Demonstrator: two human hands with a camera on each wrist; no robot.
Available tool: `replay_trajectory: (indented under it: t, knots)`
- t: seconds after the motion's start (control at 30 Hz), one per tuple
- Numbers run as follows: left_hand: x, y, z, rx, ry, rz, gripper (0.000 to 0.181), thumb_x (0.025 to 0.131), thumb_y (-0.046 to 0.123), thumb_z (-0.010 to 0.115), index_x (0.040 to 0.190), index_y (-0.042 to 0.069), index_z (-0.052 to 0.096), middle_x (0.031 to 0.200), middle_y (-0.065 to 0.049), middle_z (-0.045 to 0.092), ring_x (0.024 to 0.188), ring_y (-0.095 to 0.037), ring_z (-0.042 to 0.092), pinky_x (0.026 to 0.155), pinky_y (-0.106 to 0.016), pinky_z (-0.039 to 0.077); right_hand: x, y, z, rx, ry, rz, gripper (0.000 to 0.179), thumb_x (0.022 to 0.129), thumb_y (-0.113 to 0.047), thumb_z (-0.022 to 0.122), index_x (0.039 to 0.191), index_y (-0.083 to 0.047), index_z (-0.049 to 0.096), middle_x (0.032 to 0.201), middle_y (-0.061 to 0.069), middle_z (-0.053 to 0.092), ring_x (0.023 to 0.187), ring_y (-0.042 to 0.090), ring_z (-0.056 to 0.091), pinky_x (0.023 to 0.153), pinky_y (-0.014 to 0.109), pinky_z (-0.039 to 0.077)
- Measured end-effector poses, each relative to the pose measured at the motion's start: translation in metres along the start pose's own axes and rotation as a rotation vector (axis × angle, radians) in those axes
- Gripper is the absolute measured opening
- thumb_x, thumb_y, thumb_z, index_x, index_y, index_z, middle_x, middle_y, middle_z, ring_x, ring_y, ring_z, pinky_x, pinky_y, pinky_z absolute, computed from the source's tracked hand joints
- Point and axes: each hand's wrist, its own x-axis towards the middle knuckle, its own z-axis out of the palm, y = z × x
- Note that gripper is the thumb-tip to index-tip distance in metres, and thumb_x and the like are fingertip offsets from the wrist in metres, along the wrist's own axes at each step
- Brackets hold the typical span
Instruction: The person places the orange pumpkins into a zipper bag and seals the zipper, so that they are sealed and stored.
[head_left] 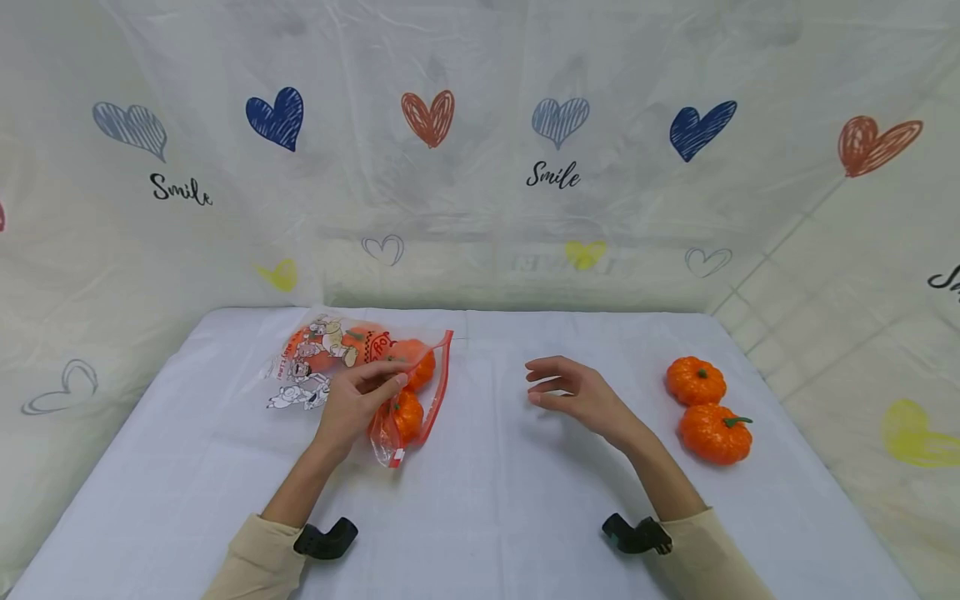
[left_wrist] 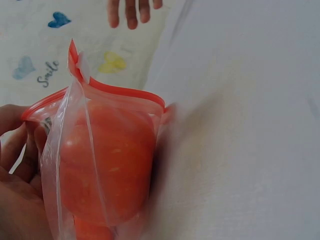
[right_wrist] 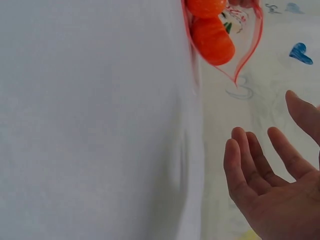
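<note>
A clear plastic zip bag [head_left: 303, 375] with a red zip edge and printed cartoon figures lies at the left of the table, its mouth facing right. Several small orange pumpkins [head_left: 408, 415] are inside it. My left hand [head_left: 360, 404] pinches the upper layer of the bag near the mouth, between thumb and fingers; in the left wrist view the red zip edge [left_wrist: 127, 93] stands parted above a pumpkin [left_wrist: 107, 160]. Over the middle of the table my right hand [head_left: 577, 396] hovers with loosely bent fingers and thumb apart, holding nothing.
Two more orange pumpkins, one behind [head_left: 696, 381] and one in front [head_left: 716, 434], sit close together on the right side of the white-covered table [head_left: 480, 517]. Behind the table hangs a pale sheet [head_left: 480, 192] printed with hearts. Each wrist wears a black camera.
</note>
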Motion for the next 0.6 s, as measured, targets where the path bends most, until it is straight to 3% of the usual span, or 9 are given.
replay_trajectory:
  t: [0.6]
  knots:
    - [0.001, -0.002, -0.001, -0.008, -0.008, -0.005, 0.029, 0.099, 0.023, 0.072, 0.124, 0.009, 0.075, 0.123, -0.007, 0.073, 0.104, -0.012, 0.064, 0.086, -0.018, 0.058, -0.021, 0.011, -0.035, -0.076, 0.069, 0.015, 0.044, 0.098, -0.031, 0.073, 0.139, -0.021, 0.062, 0.142, 0.018, 0.063, 0.118, 0.017, 0.07, 0.095, 0.016, 0.054]
